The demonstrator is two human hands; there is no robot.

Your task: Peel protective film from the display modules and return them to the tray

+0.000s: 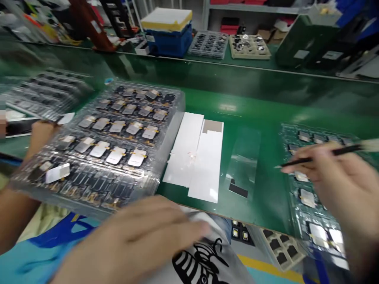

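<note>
My right hand pinches a slim dark tool with a pointed light tip, held like a pencil above the clear tray at right, which carries small silvery parts. In the lower middle, my left hand is blurred, fingers stretched out, with nothing visible in it. It is close to the front edge of a stack of clear trays. Rows of small parts with silvery rectangular faces fill the top tray. One silvery piece lies tilted in its front row.
Two white sheets of strips lie on the green bench. Beside them is a clear film with a dark strip. A person's arm reaches in at left. A blue bin and part trays stand on the back ledge.
</note>
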